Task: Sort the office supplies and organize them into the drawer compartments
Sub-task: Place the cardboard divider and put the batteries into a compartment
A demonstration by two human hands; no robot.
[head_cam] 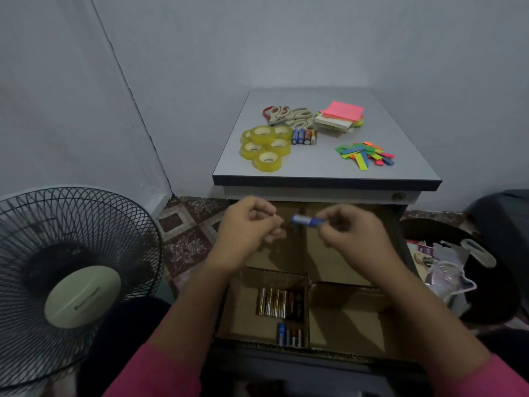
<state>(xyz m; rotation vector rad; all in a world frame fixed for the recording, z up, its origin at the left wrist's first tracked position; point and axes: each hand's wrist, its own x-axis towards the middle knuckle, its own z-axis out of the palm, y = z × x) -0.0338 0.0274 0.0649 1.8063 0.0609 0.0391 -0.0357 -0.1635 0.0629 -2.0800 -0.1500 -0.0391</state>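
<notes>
- A person in pink sleeves holds both hands above an open drawer [352, 319] of a small grey cabinet [326, 183] that stands against a pale grey wall.
- The right hand [353, 234] pinches a blue battery [307, 219] by one end, held level over the middle of the drawer.
- The left hand [249, 224] is just beside it, fingers curled into a loose fist; the blur hides whether it holds anything.
- The drawer is split by cardboard walls into compartments. The near left compartment holds a row of gold and black batteries [279, 302], with a few more batteries [289, 335], one blue, at its front edge.
- On the cabinet top lie a cluster of yellowish tape rolls [266, 147] at the left, four batteries on top [304, 136] just beside them, several pairs of scissors [289, 116] behind, a stack of sticky notes [342, 117] with a pink pad uppermost, and a scatter of coloured paper strips [365, 156] at the right.
- A black floor fan [71, 285] with a pale hub stands at the left, over patterned floor tiles.
- A dark bin [492, 285] with clutter in it sits at the right.
</notes>
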